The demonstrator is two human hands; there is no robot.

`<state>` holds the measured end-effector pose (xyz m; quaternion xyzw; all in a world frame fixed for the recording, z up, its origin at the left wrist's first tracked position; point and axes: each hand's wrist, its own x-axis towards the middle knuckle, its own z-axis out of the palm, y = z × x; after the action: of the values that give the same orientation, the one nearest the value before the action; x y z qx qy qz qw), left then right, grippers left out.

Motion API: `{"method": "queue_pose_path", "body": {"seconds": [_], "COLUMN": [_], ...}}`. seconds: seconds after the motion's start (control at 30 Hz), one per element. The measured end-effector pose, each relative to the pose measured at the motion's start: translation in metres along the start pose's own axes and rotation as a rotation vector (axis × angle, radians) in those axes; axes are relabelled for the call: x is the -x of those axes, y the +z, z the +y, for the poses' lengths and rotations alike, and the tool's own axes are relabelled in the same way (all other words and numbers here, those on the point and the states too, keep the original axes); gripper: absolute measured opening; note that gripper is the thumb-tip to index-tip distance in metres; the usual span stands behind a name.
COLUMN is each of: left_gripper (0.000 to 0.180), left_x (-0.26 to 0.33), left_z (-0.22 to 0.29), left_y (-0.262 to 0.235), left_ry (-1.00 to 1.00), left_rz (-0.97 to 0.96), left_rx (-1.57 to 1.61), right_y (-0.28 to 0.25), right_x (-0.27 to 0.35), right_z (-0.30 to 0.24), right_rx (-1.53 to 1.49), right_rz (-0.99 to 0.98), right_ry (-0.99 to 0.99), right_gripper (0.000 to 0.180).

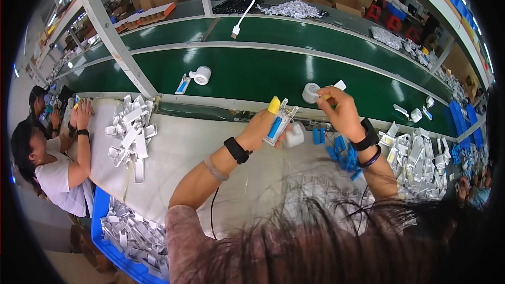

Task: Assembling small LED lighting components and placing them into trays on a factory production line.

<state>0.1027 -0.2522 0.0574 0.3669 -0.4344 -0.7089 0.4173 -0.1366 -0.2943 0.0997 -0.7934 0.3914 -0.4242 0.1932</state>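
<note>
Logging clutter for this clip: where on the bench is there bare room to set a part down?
Bare worktop lies between the white parts pile and the left hand. Right of the blue clips, the heap of white parts crowds the bench.

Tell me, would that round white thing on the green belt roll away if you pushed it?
The round white part looks like a small drum with a curved side, so a nudge might roll it. It seems to be light plastic, probably easy to shift. The green belt looks smooth, so it may slide too.
</note>
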Motion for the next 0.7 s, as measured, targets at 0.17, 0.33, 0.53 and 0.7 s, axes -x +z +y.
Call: {"method": "queue_pose_path", "body": {"seconds": [0.17, 0.33, 0.53, 0.7], "left_gripper": [0.049, 0.045, 0.046, 0.036], "left_x": [-0.044, -0.094, -0.112, -0.071], "left_z": [0.02, 0.034, -0.01, -0.025], "left_y": [-0.049, -0.117, -0.227, -0.17], "left_ry": [-0.051, -0.011, 0.472, 0.73], "left_rz": [0.093, 0.373, 1.15, 0.932], "left_rx": [-0.049, -0.043, -0.958, -1.121], "right_y": [-0.038, -0.033, -0.021, -0.033], "right_x": [-0.023, -0.026, -0.045, -0.056], "right_z": [0.119, 0.187, 0.206, 0.163], "right_rx": [0.512, 0.694, 0.862, 0.702], "right_rz": [-0.117, -0.216, -0.419, -0.503], "right_ry": [0.144, 0.116, 0.057, 0.17], "right_gripper": [0.032, 0.049, 0.048, 0.027]}}
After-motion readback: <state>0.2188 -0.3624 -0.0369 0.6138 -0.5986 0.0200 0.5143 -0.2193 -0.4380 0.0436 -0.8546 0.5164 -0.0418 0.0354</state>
